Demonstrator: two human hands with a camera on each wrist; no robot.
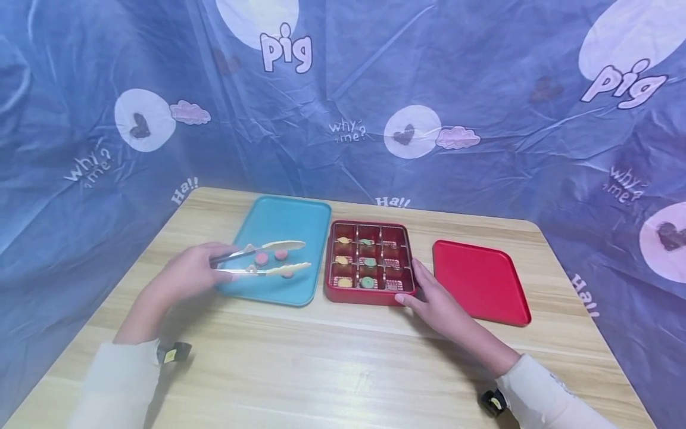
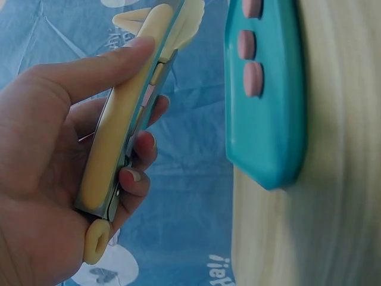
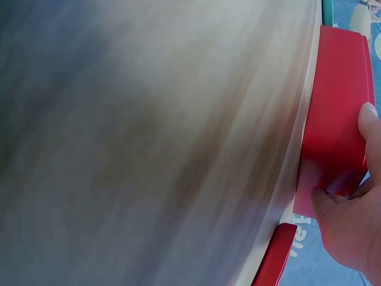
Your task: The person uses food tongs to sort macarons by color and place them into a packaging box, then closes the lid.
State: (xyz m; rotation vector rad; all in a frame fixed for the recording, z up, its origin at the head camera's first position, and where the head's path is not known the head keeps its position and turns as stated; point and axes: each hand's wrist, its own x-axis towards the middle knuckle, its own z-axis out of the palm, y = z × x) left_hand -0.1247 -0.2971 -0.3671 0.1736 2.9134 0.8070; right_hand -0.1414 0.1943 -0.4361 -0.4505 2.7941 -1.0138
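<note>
My left hand (image 1: 190, 271) grips a pair of metal tongs (image 1: 283, 245) with cream tips and handles; in the left wrist view thumb and fingers wrap the handles (image 2: 116, 137). The tong arms are spread above a blue tray (image 1: 289, 217), where 3 round pink pieces (image 1: 261, 258) lie, one partly hidden by the lower tip. To the right stands a red divided box (image 1: 370, 297). Yellow pieces (image 1: 345, 282) sit in its left column and green pieces (image 1: 367, 282) in its middle column. My right hand (image 1: 436, 301) holds the box's front right corner, thumb at the front.
A flat red lid or tray (image 1: 477, 277) lies right of the box, near my right forearm. Everything rests on a wooden table (image 1: 321, 369). A blue printed cloth (image 1: 343, 77) hangs behind and around the table's far edges.
</note>
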